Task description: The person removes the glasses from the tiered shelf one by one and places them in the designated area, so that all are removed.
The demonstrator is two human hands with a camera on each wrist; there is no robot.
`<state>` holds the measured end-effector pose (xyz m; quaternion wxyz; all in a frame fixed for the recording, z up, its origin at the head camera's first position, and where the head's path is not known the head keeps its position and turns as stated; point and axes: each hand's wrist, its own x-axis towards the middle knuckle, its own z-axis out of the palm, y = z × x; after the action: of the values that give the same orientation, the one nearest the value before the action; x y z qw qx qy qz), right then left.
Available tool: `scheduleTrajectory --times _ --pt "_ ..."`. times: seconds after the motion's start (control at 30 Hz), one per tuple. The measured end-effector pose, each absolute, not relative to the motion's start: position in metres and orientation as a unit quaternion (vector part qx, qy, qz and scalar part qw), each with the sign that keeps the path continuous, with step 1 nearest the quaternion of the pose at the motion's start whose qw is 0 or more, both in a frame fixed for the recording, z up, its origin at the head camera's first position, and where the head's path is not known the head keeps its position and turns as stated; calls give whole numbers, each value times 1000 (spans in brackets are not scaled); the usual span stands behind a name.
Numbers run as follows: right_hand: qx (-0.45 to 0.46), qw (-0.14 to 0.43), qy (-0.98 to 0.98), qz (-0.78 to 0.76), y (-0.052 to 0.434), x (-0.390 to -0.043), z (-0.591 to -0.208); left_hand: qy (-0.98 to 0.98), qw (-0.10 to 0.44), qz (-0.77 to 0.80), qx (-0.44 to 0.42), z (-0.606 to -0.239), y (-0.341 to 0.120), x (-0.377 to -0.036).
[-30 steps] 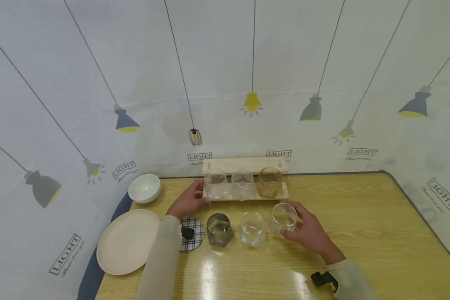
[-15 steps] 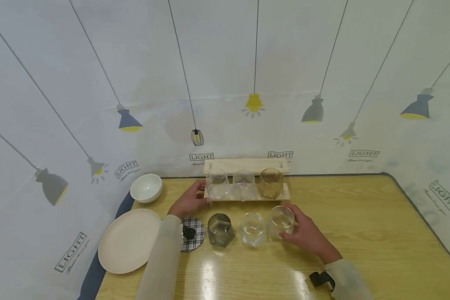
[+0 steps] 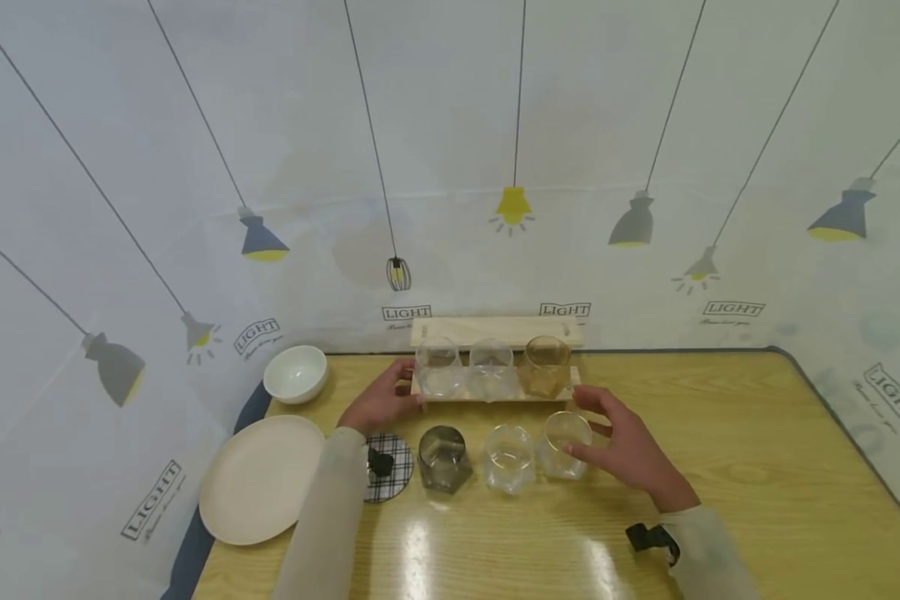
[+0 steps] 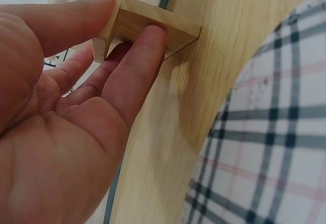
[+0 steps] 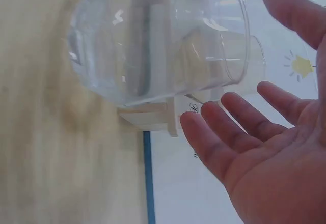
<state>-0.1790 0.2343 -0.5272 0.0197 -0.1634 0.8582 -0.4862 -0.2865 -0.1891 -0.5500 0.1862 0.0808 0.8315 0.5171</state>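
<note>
My left hand [image 3: 378, 400] holds the left end of a small wooden rack [image 3: 497, 330] by the back wall. The left wrist view has the thumb on its board [image 4: 109, 23] and a fingertip against its leg [image 4: 153, 23]. Two clear glasses [image 3: 438, 367] and an amber glass [image 3: 546, 367] stand on the rack. In front of it, on the table, are a smoky grey glass [image 3: 444, 462], a clear glass [image 3: 508, 462] and another clear glass [image 3: 565, 450]. Beside that last glass [image 5: 158, 40] my right hand [image 3: 630, 454] is spread, fingers apart from it in the right wrist view.
A checked round mat [image 3: 393, 475] lies partly under the left forearm. To the left are a cream plate [image 3: 262, 483] and a white bowl [image 3: 296, 375]. The wall [image 3: 450, 167] with printed lamps closes off the back and left of the wooden table [image 3: 720, 433].
My right hand shifted the rightmost front clear glass slightly left, toward the middle one. Its fingers have since opened and come off the glass. The left hand stays on the rack.
</note>
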Motion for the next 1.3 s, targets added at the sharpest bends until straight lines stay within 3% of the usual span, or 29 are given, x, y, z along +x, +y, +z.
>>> scheduleTrajectory --times 0.3,0.6,1.3 --pt "-116 -23 864 -489 228 -214 -514 829 192 518 86 -551 -191 -290" --pt "-108 -2 848 -518 214 -255 -513 829 193 520 80 -552 -192 -293" --pt "-105 -4 873 -476 209 -261 -520 820 193 532 87 -553 -187 -290"
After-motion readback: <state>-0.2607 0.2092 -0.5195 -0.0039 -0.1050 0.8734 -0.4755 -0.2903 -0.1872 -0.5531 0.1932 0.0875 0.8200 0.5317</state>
